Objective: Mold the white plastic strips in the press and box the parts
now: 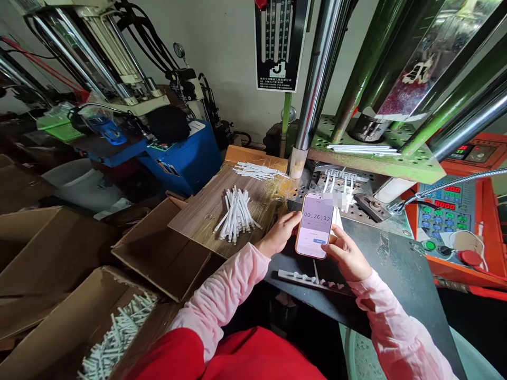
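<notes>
A smartphone with a timer reading 00:26:32 is held upright over the front of a dark metal table. My left hand grips its left edge, the thumb along the side. My right hand closes on its lower right side, its thumb on the lower part of the screen; some fingers are hidden behind. Just below the phone lies a narrow bar with small white pieces along it. Behind the phone sits a mould with white strips in it, partly covered by a blurred patch.
On a wooden board to the left lie a bundle of white strips and a second pile. A cardboard box holds many more. The green press plate overhangs the mould; an orange control box stands right.
</notes>
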Tool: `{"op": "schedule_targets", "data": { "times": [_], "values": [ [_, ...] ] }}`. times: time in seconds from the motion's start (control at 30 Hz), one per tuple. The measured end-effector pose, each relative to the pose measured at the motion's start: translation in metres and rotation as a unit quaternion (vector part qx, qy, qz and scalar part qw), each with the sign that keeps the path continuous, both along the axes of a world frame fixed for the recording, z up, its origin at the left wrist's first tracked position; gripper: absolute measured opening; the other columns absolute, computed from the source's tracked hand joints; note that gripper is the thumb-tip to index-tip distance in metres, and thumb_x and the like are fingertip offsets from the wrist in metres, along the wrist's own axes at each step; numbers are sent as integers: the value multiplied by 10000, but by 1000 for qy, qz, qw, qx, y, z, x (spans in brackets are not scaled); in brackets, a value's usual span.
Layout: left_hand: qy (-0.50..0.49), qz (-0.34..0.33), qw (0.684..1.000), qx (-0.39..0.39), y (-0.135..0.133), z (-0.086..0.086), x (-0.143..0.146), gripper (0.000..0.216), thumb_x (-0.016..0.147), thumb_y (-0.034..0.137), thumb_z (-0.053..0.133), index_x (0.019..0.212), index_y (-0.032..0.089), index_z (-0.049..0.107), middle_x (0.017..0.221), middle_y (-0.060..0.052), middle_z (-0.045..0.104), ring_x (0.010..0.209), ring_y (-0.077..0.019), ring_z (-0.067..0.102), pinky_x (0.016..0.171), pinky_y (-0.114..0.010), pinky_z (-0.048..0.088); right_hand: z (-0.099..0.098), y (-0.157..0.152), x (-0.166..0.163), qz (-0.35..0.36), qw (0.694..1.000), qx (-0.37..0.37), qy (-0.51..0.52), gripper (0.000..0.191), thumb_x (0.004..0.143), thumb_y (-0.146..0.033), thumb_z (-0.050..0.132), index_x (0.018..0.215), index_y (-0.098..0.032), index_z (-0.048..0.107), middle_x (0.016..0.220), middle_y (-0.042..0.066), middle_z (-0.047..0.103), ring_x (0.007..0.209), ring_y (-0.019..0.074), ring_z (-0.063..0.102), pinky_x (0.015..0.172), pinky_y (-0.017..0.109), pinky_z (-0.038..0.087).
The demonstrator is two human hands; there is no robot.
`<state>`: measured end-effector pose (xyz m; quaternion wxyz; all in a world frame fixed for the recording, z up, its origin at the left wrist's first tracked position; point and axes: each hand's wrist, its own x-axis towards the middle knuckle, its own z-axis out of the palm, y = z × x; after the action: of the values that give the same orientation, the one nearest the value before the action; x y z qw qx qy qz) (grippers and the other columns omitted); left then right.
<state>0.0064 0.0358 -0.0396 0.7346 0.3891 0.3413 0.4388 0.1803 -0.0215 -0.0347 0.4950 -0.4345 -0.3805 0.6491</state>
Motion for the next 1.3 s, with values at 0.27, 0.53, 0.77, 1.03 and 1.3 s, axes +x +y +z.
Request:
{"op": "schedule_targets", "data": {
  "times": [0.27, 0.53, 0.77, 1.03, 1.3],
  "values": [
    [-34, 4, 999, -6, 0, 1, 0, 456, 740, 537, 811, 945, 137, 729, 924, -63, 760, 898, -214, 702, 735, -287, 499, -11, 0, 6, 40, 999, 1, -13, 559, 680, -268, 851, 1180, -311, 604, 981, 14, 770, 850, 226, 712, 711, 347, 554],
    [-19, 2, 1000, -8, -1, 2, 0, 433, 775, 526, 784, 948, 135, 718, 902, -60, 759, 899, -214, 705, 755, -289, 503, -9, 0, 2, 33, 999, 6, -21, 544, 642, -301, 862, 1121, -297, 604, 943, 19, 767, 811, 226, 700, 714, 357, 546],
    [-29, -11, 999, -6, -1, -1, 0, 464, 755, 556, 793, 994, 162, 744, 970, -80, 767, 965, -258, 706, 814, -342, 514, -13, 2, 5, 20, 999, 4, -25, 560, 637, -341, 868, 1133, -306, 611, 959, 21, 766, 750, 210, 677, 654, 337, 524],
    [-29, -13, 999, -12, -1, 0, 0, 497, 716, 574, 823, 979, 159, 751, 954, -71, 766, 894, -226, 707, 774, -315, 514, -11, 2, 2, 15, 1000, -1, -27, 575, 673, -435, 855, 1172, -286, 612, 1071, 62, 763, 1031, 298, 704, 840, 426, 575],
    [-27, -16, 999, -16, 0, -1, 1, 449, 729, 558, 812, 943, 170, 740, 944, -64, 754, 887, -221, 693, 787, -323, 504, -9, 1, 0, 5, 1000, -1, -16, 585, 708, -491, 834, 1214, -290, 620, 1180, 82, 740, 1144, 315, 672, 923, 453, 576]
  ]
}}
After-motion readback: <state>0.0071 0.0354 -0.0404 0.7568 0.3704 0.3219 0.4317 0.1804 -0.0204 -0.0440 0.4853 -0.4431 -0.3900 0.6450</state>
